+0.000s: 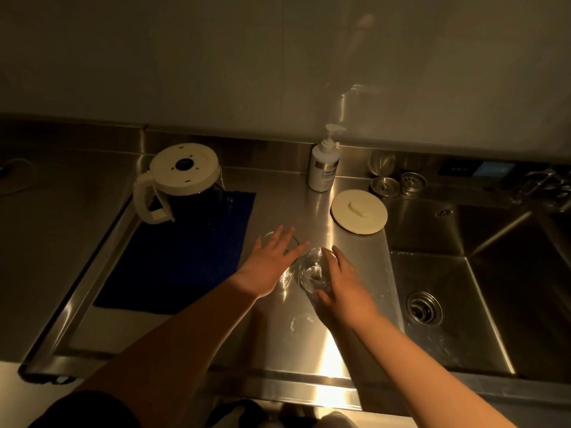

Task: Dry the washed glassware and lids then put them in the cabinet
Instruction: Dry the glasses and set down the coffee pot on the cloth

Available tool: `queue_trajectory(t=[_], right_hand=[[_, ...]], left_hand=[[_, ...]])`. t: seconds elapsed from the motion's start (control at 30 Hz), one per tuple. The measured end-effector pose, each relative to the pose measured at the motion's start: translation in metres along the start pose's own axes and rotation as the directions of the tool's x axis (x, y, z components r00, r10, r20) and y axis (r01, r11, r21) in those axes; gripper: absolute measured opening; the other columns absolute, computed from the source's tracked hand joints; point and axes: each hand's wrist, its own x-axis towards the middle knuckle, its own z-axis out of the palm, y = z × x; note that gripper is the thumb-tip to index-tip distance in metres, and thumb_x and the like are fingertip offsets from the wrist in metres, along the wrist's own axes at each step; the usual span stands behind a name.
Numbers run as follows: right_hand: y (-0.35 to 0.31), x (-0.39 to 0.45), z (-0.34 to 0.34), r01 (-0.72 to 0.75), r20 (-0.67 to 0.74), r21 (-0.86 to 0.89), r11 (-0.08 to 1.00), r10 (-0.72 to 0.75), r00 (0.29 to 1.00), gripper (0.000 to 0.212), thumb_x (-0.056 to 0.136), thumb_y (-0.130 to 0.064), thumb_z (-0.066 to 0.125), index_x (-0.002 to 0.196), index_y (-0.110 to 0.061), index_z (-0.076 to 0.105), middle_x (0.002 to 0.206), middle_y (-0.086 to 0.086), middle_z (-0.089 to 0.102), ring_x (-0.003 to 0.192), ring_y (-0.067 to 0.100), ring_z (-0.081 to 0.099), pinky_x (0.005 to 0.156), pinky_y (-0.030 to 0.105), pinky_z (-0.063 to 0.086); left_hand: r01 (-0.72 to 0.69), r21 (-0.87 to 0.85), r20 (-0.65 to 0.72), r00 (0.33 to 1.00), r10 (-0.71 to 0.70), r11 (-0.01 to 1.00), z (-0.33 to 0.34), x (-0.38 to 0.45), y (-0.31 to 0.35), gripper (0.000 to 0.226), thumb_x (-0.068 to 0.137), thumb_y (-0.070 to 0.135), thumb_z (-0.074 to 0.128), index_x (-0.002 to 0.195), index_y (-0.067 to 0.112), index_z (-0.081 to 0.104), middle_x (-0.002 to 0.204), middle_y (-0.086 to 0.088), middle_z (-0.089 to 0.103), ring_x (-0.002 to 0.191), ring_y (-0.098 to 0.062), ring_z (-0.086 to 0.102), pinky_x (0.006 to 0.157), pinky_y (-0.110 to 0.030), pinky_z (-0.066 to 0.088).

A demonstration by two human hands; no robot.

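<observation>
1. Head view: a dim stainless-steel counter [191,329] with a sink basin [482,304] set into its right side.
2. The right hand [343,288] grips a clear drinking glass [315,268], fingers curled round its side, thumb at the near edge; its open mouth faces the camera, and whether it is lifted off the counter cannot be told.
3. The left hand [275,261] is spread flat with its fingers loose, holding nothing, above a second clear glass [285,257] just left of the first; whether the palm touches it cannot be told.
4. A dark blue towel [185,257] lies flat on the counter to the left of the hands.
5. A glass carafe [182,180] with a cream lid and handle stands on the towel's far corner.
6. A round cream lid [359,216] lies on the counter beyond the hands, near the sink edge.
7. A white pump bottle [323,166] stands against the back ledge, just behind that lid.
</observation>
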Motion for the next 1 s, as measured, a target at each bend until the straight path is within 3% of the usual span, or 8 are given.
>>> queue_trajectory(t=[0.23,0.43,0.57,0.8,1.0], right_hand=[[-0.005,0.009,0.004,0.059,0.008,-0.073,0.996,-0.058,0.998,0.081,0.083,-0.033,0.067,0.148,-0.022,0.021,0.155,0.011,0.013,0.142,0.028,0.012,0.111,0.032,0.021],[-0.007,0.016,0.006,0.004,0.035,-0.035,0.999,-0.003,0.999,0.083,0.08,-0.031,0.071,0.147,-0.025,0.022,0.153,0.008,0.015,0.139,0.026,0.016,0.106,0.034,0.031],[-0.014,0.02,0.007,-0.011,0.036,-0.079,0.997,0.014,0.999,0.083,0.079,-0.032,0.07,0.147,-0.028,0.022,0.148,0.007,0.021,0.133,0.025,0.023,0.1,0.033,0.037],[-0.042,0.025,0.013,-0.005,0.016,-0.181,0.983,0.008,1.0,0.078,0.077,-0.033,0.067,0.145,-0.028,0.028,0.143,0.009,0.028,0.126,0.027,0.031,0.094,0.035,0.043],[-0.064,0.03,0.017,-0.058,0.038,-0.236,0.97,0.068,0.997,0.077,0.077,-0.031,0.065,0.144,-0.032,0.028,0.142,0.007,0.027,0.124,0.027,0.031,0.085,0.035,0.047]], left_hand=[[0.028,0.013,-0.035,0.999,-0.028,1.0,0.002,0.003,0.0,0.087,0.085,0.005,0.064,0.15,0.028,0.011,0.158,-0.008,0.003,0.145,-0.032,-0.002,0.113,-0.053,0.022],[0.058,-0.065,-0.086,0.994,-0.063,0.996,0.002,0.0,-0.007,0.082,0.081,0.005,0.069,0.145,0.027,0.023,0.154,-0.008,0.013,0.144,-0.032,0.006,0.109,-0.047,0.032],[0.069,-0.068,-0.138,0.987,-0.077,0.995,0.003,-0.006,-0.015,0.078,0.079,0.018,0.074,0.141,0.027,0.027,0.15,-0.007,0.02,0.14,-0.03,0.016,0.099,-0.038,0.04],[0.093,-0.115,-0.185,0.976,-0.114,0.989,0.009,-0.02,-0.036,0.074,0.077,0.035,0.075,0.136,0.022,0.033,0.144,-0.008,0.027,0.133,-0.026,0.027,0.096,-0.036,0.044],[0.099,-0.198,-0.196,0.971,-0.139,0.975,0.015,-0.035,-0.061,0.07,0.074,0.029,0.078,0.131,0.02,0.038,0.143,-0.008,0.026,0.131,-0.024,0.028,0.096,-0.033,0.046]])
